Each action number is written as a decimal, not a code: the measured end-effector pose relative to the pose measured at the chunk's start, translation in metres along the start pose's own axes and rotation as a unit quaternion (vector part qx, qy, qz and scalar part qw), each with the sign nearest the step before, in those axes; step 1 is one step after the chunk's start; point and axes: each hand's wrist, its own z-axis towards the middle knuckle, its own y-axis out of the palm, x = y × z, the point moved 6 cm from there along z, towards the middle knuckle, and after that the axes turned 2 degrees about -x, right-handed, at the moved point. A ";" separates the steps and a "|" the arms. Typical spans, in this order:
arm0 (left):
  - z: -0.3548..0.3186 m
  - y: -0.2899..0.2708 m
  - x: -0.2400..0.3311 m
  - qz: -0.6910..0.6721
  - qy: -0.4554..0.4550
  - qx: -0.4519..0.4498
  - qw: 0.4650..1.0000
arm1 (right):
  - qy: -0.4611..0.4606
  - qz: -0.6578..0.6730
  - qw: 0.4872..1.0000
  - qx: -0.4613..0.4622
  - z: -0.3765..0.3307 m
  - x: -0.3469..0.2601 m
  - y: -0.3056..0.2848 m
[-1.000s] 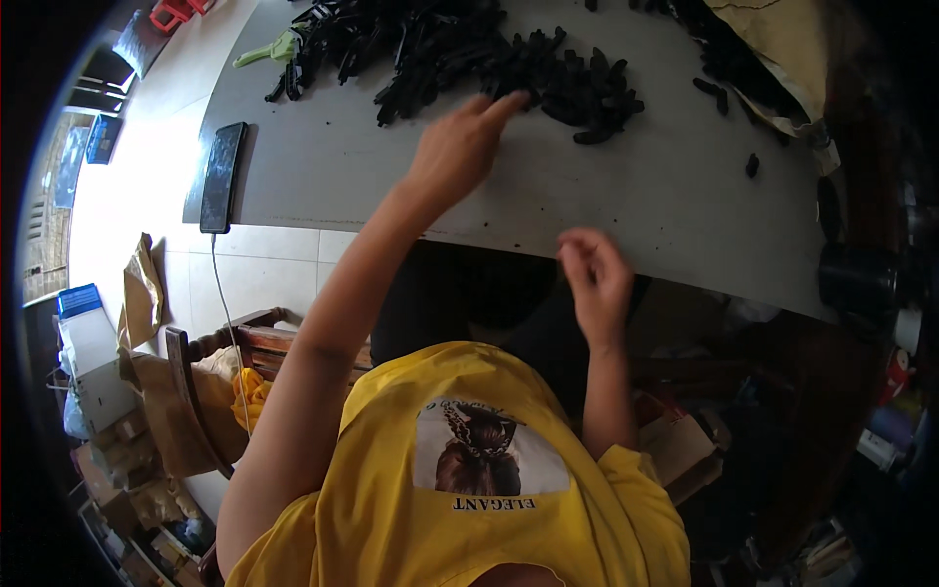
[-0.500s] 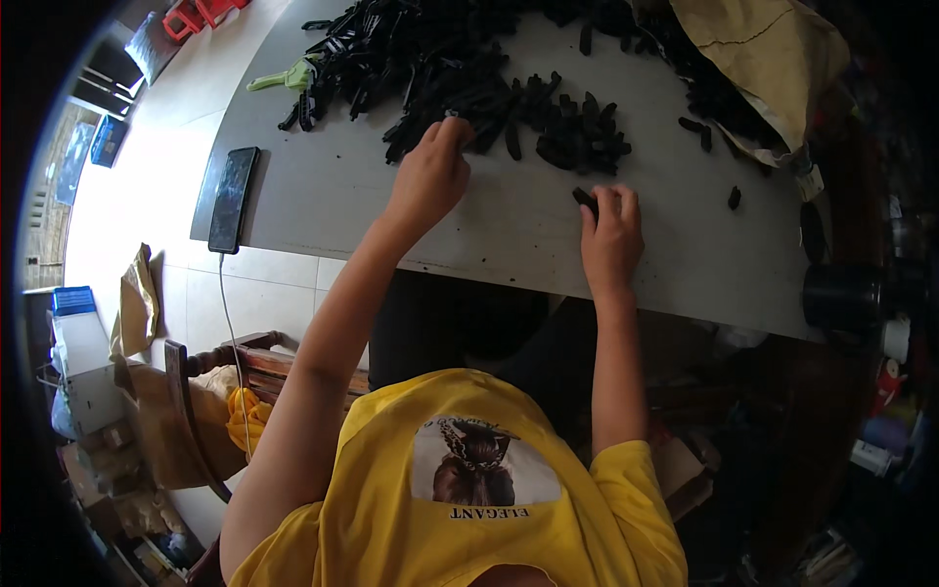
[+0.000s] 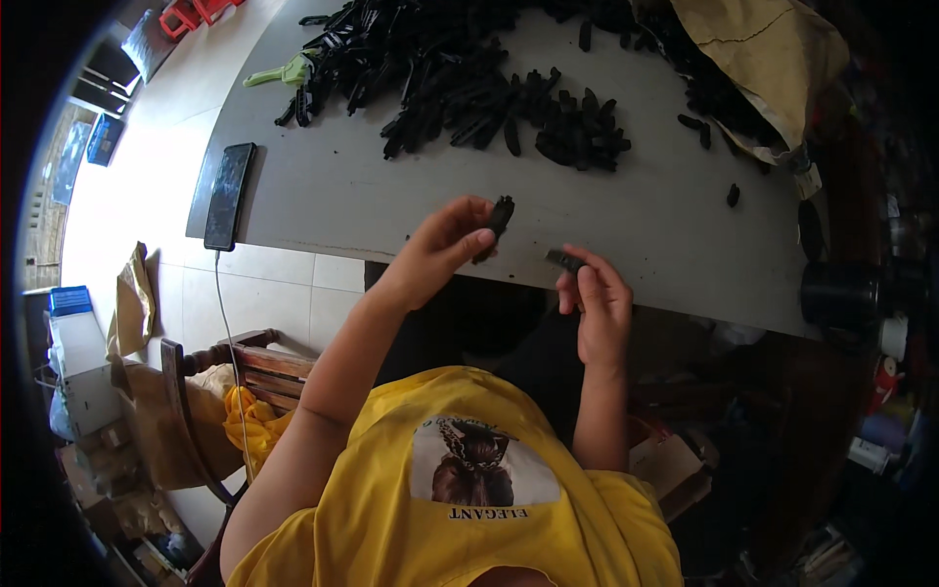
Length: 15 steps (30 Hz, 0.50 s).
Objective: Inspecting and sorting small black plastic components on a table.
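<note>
Head view: left hand (image 3: 435, 256) grips one black piece (image 3: 501, 215); right hand (image 3: 603, 311) pinches a second dark piece (image 3: 563, 260).

Gray table (image 3: 323, 196): flat-topped, its near edge in front of the yellow shirt (image 3: 391, 430).
Left hand (image 3: 440, 245): over the table's near edge — thumb and fingers pinch a dark piece (image 3: 502, 213).
Right hand (image 3: 602, 303): farther right along that edge, gripping a second dark piece (image 3: 564, 260).
Black pile (image 3: 440, 98): heaped across the table's far part.
Green object (image 3: 284, 72): far left on the table, touching the pile — kind unclear.
Phone (image 3: 230, 196): at the table's near left corner, white cable (image 3: 225, 315) hanging below.
Paper bag (image 3: 778, 49): on the table's far right.
</note>
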 end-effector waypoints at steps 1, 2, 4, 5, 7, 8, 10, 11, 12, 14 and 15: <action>-0.002 0.007 0.004 0.019 -0.029 -0.014 0.999 | -0.005 -0.012 1.000 -0.010 -0.002 -0.004 0.005; -0.005 0.012 0.005 0.037 -0.059 -0.027 0.997 | -0.010 -0.024 0.999 -0.021 -0.004 -0.008 0.011; -0.008 0.019 0.004 0.070 -0.076 -0.045 0.994 | -0.024 -0.012 1.000 0.008 -0.005 -0.015 0.024; -0.009 0.026 0.012 0.172 -0.034 -0.041 0.984 | -0.035 -0.025 0.999 0.008 -0.004 -0.018 0.028; -0.015 0.042 0.027 0.315 0.122 -0.044 0.940 | -0.070 -0.056 0.996 -0.006 -0.001 -0.020 0.032; -0.018 0.045 0.028 0.315 0.123 -0.043 0.940 | -0.071 -0.056 0.996 -0.008 -0.001 -0.020 0.034; -0.019 0.055 0.026 0.300 0.058 -0.094 0.947 | -0.077 -0.118 0.990 0.016 -0.003 -0.022 0.035; -0.018 0.057 0.025 0.284 0.050 -0.092 0.953 | -0.097 -0.160 0.982 0.036 -0.005 -0.025 0.035; -0.018 0.057 0.024 0.285 0.050 -0.092 0.953 | -0.097 -0.159 0.982 0.035 -0.004 -0.024 0.034; -0.019 0.058 0.028 0.318 0.126 -0.082 0.936 | -0.210 -0.303 0.929 0.013 -0.007 -0.036 0.038; -0.019 0.057 0.031 0.318 0.125 -0.083 0.936 | -0.210 -0.303 0.929 0.013 -0.007 -0.036 0.042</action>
